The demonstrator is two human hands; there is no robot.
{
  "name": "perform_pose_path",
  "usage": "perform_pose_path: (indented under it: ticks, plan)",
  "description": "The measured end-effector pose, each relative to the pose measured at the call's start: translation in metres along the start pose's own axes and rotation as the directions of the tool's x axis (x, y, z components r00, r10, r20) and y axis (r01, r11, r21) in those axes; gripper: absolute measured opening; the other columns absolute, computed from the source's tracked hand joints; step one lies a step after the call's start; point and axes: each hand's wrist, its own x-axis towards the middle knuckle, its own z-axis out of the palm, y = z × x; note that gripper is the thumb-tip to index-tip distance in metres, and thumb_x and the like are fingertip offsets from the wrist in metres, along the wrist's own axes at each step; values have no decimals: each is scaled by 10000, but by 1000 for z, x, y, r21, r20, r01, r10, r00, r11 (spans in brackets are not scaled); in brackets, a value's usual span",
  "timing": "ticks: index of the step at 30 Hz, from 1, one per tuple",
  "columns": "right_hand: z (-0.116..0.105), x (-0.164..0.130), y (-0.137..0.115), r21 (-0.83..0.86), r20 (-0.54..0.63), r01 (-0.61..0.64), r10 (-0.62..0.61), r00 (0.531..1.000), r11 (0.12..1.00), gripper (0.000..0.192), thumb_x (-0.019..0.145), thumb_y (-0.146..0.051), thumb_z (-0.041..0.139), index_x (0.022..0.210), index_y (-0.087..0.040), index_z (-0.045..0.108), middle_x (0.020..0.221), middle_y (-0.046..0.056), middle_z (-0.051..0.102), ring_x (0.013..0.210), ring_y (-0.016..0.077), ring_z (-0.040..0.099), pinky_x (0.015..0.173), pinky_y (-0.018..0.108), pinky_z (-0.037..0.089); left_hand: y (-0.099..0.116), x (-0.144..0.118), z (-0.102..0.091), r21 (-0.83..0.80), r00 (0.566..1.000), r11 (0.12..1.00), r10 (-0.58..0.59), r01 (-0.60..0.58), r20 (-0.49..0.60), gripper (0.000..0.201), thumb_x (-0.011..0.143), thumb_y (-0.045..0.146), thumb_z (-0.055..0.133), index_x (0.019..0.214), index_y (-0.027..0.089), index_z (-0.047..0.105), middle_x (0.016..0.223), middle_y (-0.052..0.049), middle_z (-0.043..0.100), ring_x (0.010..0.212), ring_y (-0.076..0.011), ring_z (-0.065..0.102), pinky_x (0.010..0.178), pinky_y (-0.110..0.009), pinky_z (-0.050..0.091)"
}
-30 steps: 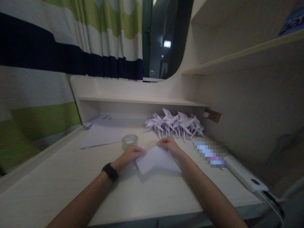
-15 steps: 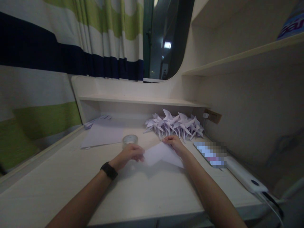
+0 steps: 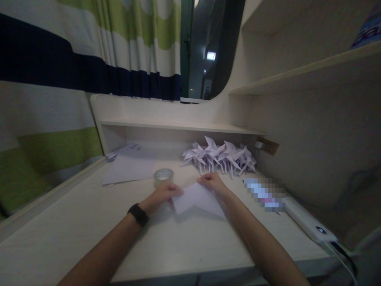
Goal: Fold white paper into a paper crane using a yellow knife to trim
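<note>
Pale wood surface (image 3: pixel 74 234) takes up most of the view, with a striped curtain (image 3: pixel 59 79) along its left edge. Toward the back edge there's a flat sheet of paper (image 3: pixel 129 169) on the left and a heap of folded paper cranes (image 3: pixel 220 157) on the right (dim light, so details are fuzzy). Mid-surface lies the folded white paper (image 3: pixel 195 198), both hands on it: left hand (image 3: pixel 162 194), black wristband on, fingers pinching its left edge, right hand (image 3: pixel 212 183) gripping the top corner. A tape roll (image 3: pixel 163 175) sits just behind the left hand
</note>
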Motion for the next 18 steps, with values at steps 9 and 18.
perform_pose_path:
  ticks: [9, 18]
  plan:
    - [-20, -7, -11, -37, 278, -49, 57, 959, 998, 310, 596, -391, 774, 711, -111, 707, 605, 26, 652, 518, 113, 565, 516, 231, 443, 4, -1, -4, -12, 994, 1000, 9, -11, -108, 346, 700, 453, 686, 668, 109, 672, 570, -22, 573, 492, -117, 475, 473, -238, 275]
    - [-28, -7, -13, -62, 369, -55, 74, 927, 997, 252, 634, -329, 741, 742, -103, 715, 582, 39, 676, 486, 119, 602, 530, 239, 495, 10, -2, -4, -40, 982, 998, 34, -42, -187, 297, 654, 419, 708, 648, 123, 683, 593, -32, 603, 516, -142, 503, 491, -255, 301]
